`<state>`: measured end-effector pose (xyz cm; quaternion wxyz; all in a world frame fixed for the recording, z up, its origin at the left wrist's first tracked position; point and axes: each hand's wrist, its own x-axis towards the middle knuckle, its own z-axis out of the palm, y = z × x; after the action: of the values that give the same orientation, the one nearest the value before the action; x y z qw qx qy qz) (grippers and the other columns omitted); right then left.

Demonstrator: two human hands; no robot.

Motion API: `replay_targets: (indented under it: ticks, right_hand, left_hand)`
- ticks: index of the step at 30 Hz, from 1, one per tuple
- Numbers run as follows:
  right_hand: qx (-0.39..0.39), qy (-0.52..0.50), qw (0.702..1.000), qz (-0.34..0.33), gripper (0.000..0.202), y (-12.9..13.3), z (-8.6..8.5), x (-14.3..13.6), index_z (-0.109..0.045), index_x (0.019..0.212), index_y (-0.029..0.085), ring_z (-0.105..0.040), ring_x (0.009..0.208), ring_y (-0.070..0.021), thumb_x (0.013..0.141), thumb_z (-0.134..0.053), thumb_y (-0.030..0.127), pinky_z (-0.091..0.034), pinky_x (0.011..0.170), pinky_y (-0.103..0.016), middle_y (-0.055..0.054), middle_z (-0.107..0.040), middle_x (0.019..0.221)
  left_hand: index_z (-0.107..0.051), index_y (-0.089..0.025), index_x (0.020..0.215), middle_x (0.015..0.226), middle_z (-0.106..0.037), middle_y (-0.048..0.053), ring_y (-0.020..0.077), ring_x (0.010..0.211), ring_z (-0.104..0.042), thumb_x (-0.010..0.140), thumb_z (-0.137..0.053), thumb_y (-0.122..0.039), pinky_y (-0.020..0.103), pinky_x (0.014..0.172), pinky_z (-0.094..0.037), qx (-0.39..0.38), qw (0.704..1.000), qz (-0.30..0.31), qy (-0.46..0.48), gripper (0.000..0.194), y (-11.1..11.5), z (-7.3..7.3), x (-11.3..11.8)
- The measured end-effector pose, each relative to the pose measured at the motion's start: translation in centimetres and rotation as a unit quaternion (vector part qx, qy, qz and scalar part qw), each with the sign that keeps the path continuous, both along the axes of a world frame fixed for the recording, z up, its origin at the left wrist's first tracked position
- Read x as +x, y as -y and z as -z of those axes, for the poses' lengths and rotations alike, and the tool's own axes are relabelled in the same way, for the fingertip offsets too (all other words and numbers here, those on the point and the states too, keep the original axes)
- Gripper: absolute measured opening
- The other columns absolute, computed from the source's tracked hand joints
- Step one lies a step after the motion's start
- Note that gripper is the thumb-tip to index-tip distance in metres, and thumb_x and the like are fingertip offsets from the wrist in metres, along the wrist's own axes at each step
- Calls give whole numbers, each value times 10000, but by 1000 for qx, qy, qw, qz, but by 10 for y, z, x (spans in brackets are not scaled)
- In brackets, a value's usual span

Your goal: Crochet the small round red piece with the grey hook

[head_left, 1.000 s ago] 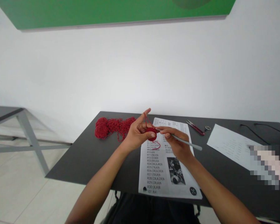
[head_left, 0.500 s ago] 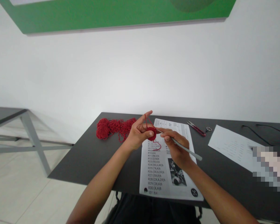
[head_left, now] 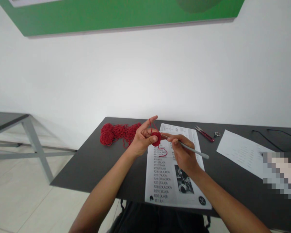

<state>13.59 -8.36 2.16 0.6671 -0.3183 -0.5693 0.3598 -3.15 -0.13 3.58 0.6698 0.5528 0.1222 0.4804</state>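
Observation:
Pinched between the thumb and fingers of my left hand (head_left: 145, 137) is a small round red crochet piece (head_left: 156, 139). The left index finger points up and out, with red yarn looped over it and running down to the piece. A loose red yarn tail (head_left: 167, 152) hangs below. My right hand (head_left: 183, 149) grips a crochet hook (head_left: 195, 151) with a grey handle, its thin tip at the right edge of the piece. Behind the left hand lies a tangled heap of red yarn (head_left: 111, 133). Beneath both hands is a printed pattern sheet (head_left: 160, 181).
Red-handled thread snips (head_left: 205, 133) and a small metal ring (head_left: 217, 134) lie right of the sheet on the dark table (head_left: 92, 168). Farther right are another paper (head_left: 240, 152), a black cord or glasses temple (head_left: 262, 135) and a pixelated patch. A second table (head_left: 9, 119) stands at left.
The handle end of the crochet hook has risen, so the hook lies a little flatter. The crochet piece and left hand have shifted slightly left.

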Motion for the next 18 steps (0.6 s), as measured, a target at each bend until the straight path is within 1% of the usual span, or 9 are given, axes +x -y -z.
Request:
replay_targets:
  ticks: [2, 4, 7, 10, 12, 14, 16, 18]
  right_hand:
    - [36, 69, 997, 27, 148, 3, -4, 3, -745, 985, 319, -732, 1186, -274, 1002, -630, 411, -565, 1045, -506, -32, -797, 1245]
    - [79, 114, 990, 40, 126, 4, -7, 5, -751, 993, 338, -721, 1187, -266, 1005, -630, 373, -545, 1054, -505, -14, -794, 1253]
    - [98, 112, 988, 30, 140, 6, -7, 7, -741, 1003, 344, -715, 1192, -262, 1021, -604, 361, -528, 1070, -516, -6, -787, 1270]
    - [70, 84, 994, 10, 138, 5, -5, 7, -732, 984, 322, -719, 1202, -273, 1013, -616, 391, -533, 1080, -528, -25, -784, 1278]
    - [37, 48, 998, -16, 143, 3, -3, 6, -731, 966, 306, -734, 1185, -280, 1002, -635, 406, -553, 1064, -528, -38, -793, 1256]
    - [8, -23, 998, -52, 170, -1, -3, 5, -734, 935, 293, -769, 1108, -277, 993, -647, 428, -590, 1014, -518, -43, -815, 1193]
    - [-10, -110, 990, -89, 201, -6, -3, 3, -741, 889, 284, -797, 992, -262, 974, -672, 452, -629, 940, -490, -38, -837, 1095]
    - [-41, -180, 974, -129, 206, -10, -4, 1, -752, 848, 277, -800, 919, -233, 941, -720, 457, -648, 877, -434, -28, -845, 1023]
  left_hand:
    - [-516, -196, 1487, 779, -728, -13, 83, 592, -628, 708, -948, -312, 185, 569, -466, -15, 1000, 3, 11, 898, 3, -2, 0]
    - [-540, -207, 1461, 804, -749, -1, 88, 606, -651, 704, -953, -315, 185, 587, -481, -36, 999, 18, 31, 869, 6, -4, 1]
    - [-592, -213, 1403, 786, -748, -5, 68, 551, -611, 695, -959, -320, 173, 561, -470, -68, 995, 41, 52, 804, 9, -5, 3]
    - [-617, -201, 1372, 739, -723, -25, 49, 507, -561, 685, -966, -308, 157, 528, -443, -84, 993, 53, 58, 778, 10, -6, 4]
    - [-609, -192, 1384, 725, -712, -29, 49, 515, -565, 688, -964, -298, 153, 533, -443, -86, 993, 61, 57, 788, 9, -5, 4]
    - [-603, -183, 1392, 715, -707, -31, 54, 533, -581, 687, -966, -297, 152, 554, -456, -90, 992, 67, 55, 801, 9, -5, 3]
    - [-606, -178, 1386, 720, -713, -29, 59, 544, -595, 673, -974, -302, 156, 569, -466, -91, 992, 69, 51, 812, 9, -4, 4]
    - [-603, -176, 1387, 721, -721, -26, 61, 538, -599, 679, -970, -300, 161, 572, -467, -77, 994, 64, 43, 807, 9, -4, 5]
